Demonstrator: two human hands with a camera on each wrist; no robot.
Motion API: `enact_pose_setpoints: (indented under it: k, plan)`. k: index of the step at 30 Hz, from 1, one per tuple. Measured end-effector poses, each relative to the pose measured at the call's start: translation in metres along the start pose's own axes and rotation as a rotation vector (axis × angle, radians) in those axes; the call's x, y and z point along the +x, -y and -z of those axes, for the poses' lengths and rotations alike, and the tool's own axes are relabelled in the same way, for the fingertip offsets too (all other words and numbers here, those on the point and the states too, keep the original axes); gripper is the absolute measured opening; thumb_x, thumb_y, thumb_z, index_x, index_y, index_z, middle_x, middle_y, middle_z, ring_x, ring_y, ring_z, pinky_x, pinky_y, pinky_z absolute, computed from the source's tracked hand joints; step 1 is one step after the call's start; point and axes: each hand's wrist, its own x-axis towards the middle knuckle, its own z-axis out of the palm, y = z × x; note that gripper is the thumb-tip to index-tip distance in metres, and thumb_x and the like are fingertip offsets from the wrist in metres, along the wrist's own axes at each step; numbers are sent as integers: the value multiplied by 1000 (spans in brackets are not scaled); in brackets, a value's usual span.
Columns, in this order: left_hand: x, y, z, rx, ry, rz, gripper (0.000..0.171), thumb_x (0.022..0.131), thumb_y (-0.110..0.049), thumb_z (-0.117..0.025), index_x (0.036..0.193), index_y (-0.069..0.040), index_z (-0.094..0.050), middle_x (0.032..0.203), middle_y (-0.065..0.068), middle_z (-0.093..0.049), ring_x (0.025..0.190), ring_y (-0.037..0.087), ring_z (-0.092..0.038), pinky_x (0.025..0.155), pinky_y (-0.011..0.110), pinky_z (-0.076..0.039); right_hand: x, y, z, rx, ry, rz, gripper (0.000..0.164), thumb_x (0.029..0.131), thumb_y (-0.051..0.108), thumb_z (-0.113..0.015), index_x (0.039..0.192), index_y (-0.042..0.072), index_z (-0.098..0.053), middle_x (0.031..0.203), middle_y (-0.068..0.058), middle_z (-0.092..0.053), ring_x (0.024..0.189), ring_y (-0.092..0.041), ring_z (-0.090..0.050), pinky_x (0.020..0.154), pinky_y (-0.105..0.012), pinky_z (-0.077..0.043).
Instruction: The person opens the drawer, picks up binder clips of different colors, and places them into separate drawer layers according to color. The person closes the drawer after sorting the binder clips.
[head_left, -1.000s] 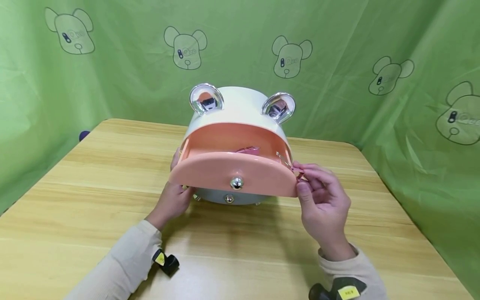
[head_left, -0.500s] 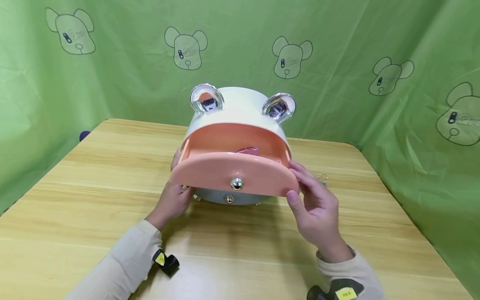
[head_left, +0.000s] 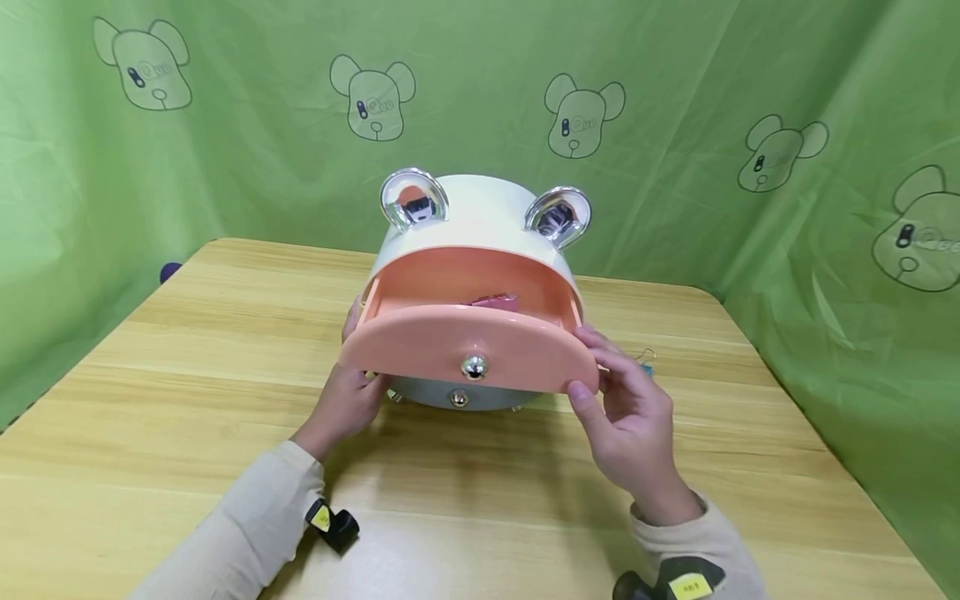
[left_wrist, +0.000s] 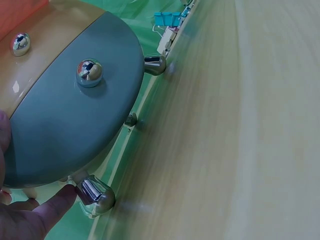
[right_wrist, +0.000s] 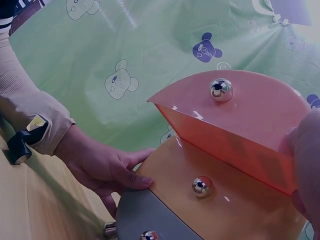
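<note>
A small rounded white drawer box [head_left: 487, 204] with shiny silver ears stands mid-table in the head view. Its pink top drawer [head_left: 420, 346] is pulled out, and a pink clip-like item [head_left: 498, 302] shows inside behind the front panel. Below it are an orange drawer [right_wrist: 175, 170] and a grey-blue drawer [left_wrist: 75, 115], both closed. My left hand [head_left: 351, 404] grips the box's lower left side, its fingers partly hidden. At the pink drawer's right corner my right hand [head_left: 633, 417] holds the panel, thumb on the front and fingers behind the edge.
A teal binder clip [head_left: 647, 367] lies on the table just beyond my right hand. In the left wrist view a whitish clip [left_wrist: 166, 41] is near the teal one. The wooden table [head_left: 187, 375] is bordered by a green curtain [head_left: 480, 100].
A second ago my right hand pinched a pink and metal clip by the drawer's right edge. That clip is out of sight; the hand has moved slightly left onto the drawer panel.
</note>
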Motion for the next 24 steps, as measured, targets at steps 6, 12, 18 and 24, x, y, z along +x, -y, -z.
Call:
enact_pose_setpoints:
  k: [6,12,18,24]
  plan:
    - [-1,0,0,5,0,11,45,98,-7,-55,142,-4,-45,161,4,12,145,24,-12,112,49,-23,-1,-1,-1,18,-2,-8,30,88,-5,-65,109,-23,-53,127,-24,-58,125,-32,-50,89,-28,-51]
    - [-2,2,0,4,2,35,48,98,-8,-55,144,-3,-41,161,6,12,142,27,-22,110,49,-28,-3,-2,-1,55,-8,-17,30,88,-7,-64,111,-22,-53,129,-24,-57,127,-31,-48,94,-30,-48]
    - [-2,2,0,19,-6,20,46,99,-10,-53,143,-3,-43,161,10,12,142,29,-22,110,51,-28,-4,-3,-4,83,-29,-24,28,88,-8,-63,111,-22,-53,130,-24,-56,128,-32,-47,96,-32,-47]
    - [-2,1,1,16,8,20,45,100,-10,-53,144,-2,-44,160,10,15,145,28,-11,112,51,-24,-6,-4,-6,90,-52,-27,28,89,-9,-62,112,-21,-53,131,-24,-55,127,-32,-49,95,-31,-47]
